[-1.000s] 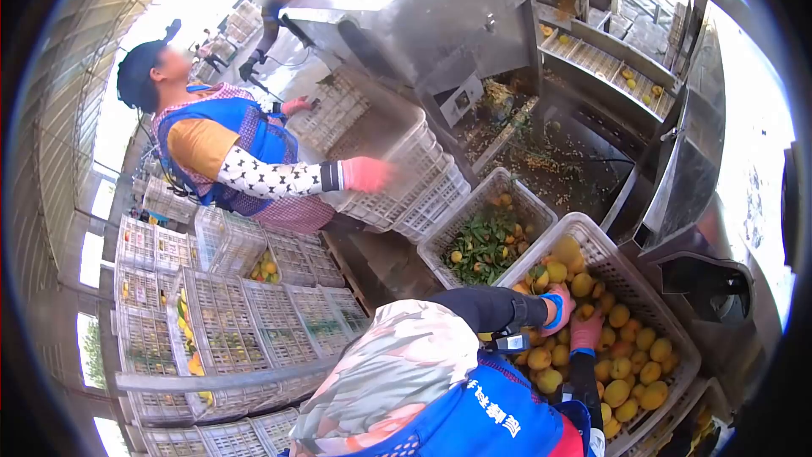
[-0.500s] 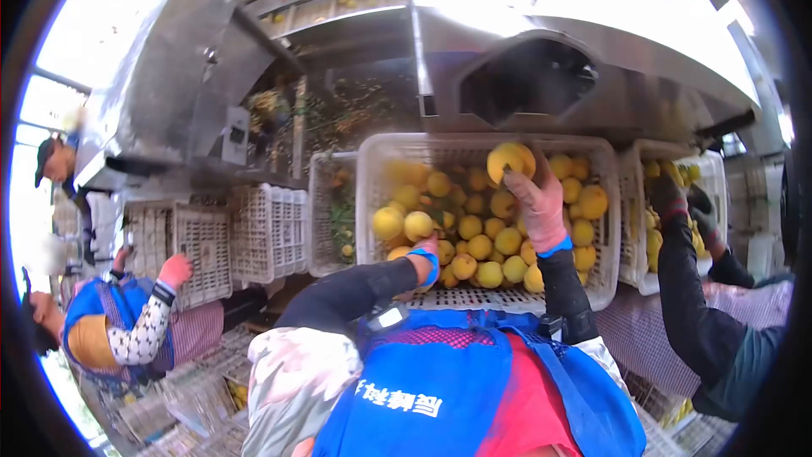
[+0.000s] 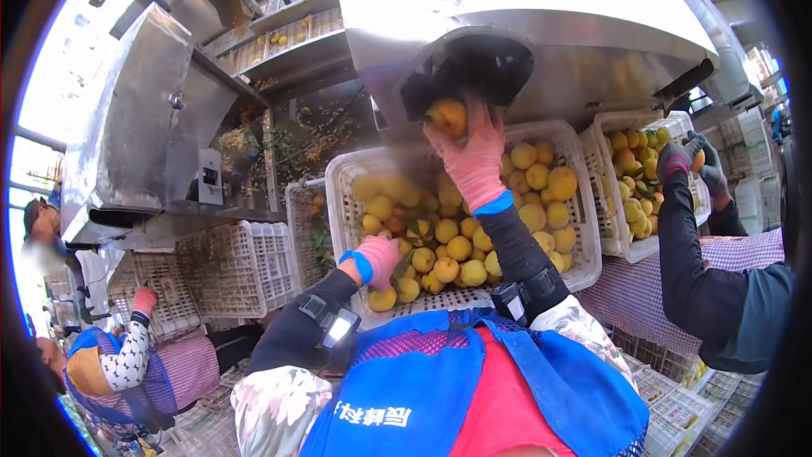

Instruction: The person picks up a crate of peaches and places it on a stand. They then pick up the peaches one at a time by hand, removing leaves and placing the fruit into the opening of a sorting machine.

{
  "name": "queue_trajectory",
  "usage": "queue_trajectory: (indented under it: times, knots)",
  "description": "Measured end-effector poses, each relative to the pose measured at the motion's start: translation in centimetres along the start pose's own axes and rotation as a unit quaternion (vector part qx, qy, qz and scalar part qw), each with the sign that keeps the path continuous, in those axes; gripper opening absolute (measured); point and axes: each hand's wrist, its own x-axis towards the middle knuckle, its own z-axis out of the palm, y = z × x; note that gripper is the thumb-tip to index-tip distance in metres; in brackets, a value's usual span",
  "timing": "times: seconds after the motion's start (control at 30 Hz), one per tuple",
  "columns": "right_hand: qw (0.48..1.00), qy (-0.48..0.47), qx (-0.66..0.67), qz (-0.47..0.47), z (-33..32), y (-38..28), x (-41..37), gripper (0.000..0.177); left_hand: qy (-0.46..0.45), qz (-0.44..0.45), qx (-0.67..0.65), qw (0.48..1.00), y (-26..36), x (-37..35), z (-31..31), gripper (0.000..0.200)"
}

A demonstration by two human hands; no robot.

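A white plastic crate (image 3: pixel 337 203) full of yellow fruit (image 3: pixel 461 247) stands in front of me under a steel machine. My right hand (image 3: pixel 472 159), in a pink glove, is raised over the crate's far side. It grips one yellow fruit (image 3: pixel 448 115) at the dark round opening (image 3: pixel 499 68) of the machine. My left hand (image 3: pixel 379 257), also gloved pink, rests low among the fruit at the crate's near left. Its fingers are hidden, so I cannot tell whether it holds one.
To the right is a second crate (image 3: pixel 611 203) of fruit, where a co-worker's dark-gloved hand (image 3: pixel 677 157) works. A crate with leaves (image 3: pixel 301 220) and stacked empty crates (image 3: pixel 241 267) stand to the left. Another person (image 3: pixel 127 364) stands at the lower left.
My view swung from the left workers to the fruit crate. My right hand lifted a fruit from the crate up to the machine's opening. My left hand slid left and down.
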Motion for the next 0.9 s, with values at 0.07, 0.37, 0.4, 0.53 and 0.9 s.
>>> queue_trajectory:
  times: [0.07, 0.37, 0.4, 0.53, 0.9]
  knots:
    - [0.999, 0.028, -0.017, -0.032, 0.0, 0.2, -0.3, 0.084, 0.019, -0.016, -0.032, 0.999, -0.3, 0.4, 0.6, 0.066]
    - [0.992, -0.025, -0.105, -0.068, -0.8, 1.0, 1.0, 0.095, 0.206, -0.050, -0.554, 0.805, -0.7, 1.5, -0.2, 0.050]
    - [0.991, -0.029, -0.114, -0.057, -0.2, 1.1, 1.9, 0.093, 0.200, -0.044, -0.696, 0.688, -0.3, 2.1, 0.5, 0.046]
    - [0.981, 0.010, -0.176, -0.075, 4.6, 3.1, 6.6, 0.075, 0.243, 0.059, -0.900, 0.357, -0.5, 3.3, 0.9, 0.037]
    - [0.971, -0.208, 0.098, -0.058, -2.3, -0.9, -8.3, 0.100, 0.392, 0.100, -0.821, 0.403, 1.4, 0.8, -7.6, 0.052]
